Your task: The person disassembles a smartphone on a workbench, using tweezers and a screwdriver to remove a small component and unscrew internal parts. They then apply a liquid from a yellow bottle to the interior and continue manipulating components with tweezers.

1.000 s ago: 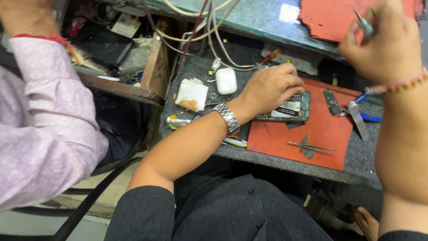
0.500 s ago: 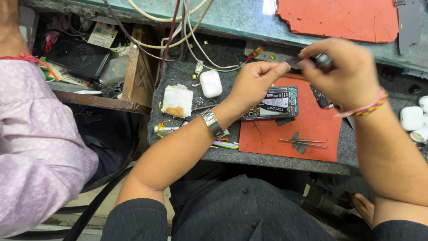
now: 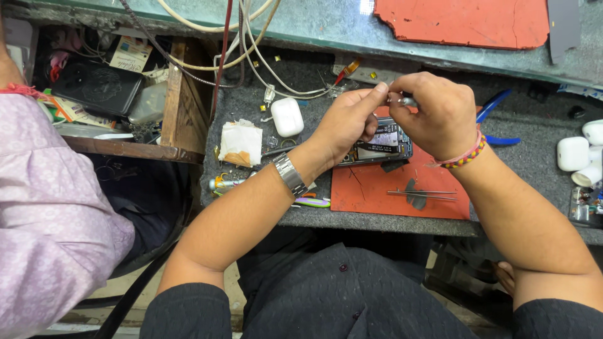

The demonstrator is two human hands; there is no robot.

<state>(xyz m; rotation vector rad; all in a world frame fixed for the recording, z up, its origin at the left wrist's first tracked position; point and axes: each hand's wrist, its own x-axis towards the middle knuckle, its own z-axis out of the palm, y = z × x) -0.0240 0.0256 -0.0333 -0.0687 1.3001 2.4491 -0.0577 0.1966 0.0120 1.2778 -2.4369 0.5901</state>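
Note:
An opened phone (image 3: pixel 384 144) with its insides showing lies on an orange work mat (image 3: pixel 402 188). My left hand (image 3: pixel 345 122) rests on the phone's left end, its forefinger raised to touch the tip of a small metal tool (image 3: pixel 405 100). My right hand (image 3: pixel 436 116) is closed around that tool just above the phone. A steel watch sits on my left wrist and a beaded band on my right.
Tweezers (image 3: pixel 422 194) lie on the mat's front. A white earbud case (image 3: pixel 287 117), a folded tissue (image 3: pixel 240 142), blue-handled pliers (image 3: pixel 499 119) and cables (image 3: pixel 251 56) surround the phone. More white cases (image 3: pixel 575 154) sit right. Another person's lilac sleeve (image 3: pixel 50 207) is at left.
My right hand came down from high at the right with the tool and now meets my left hand over the phone. The left forefinger lifted to the tool's tip.

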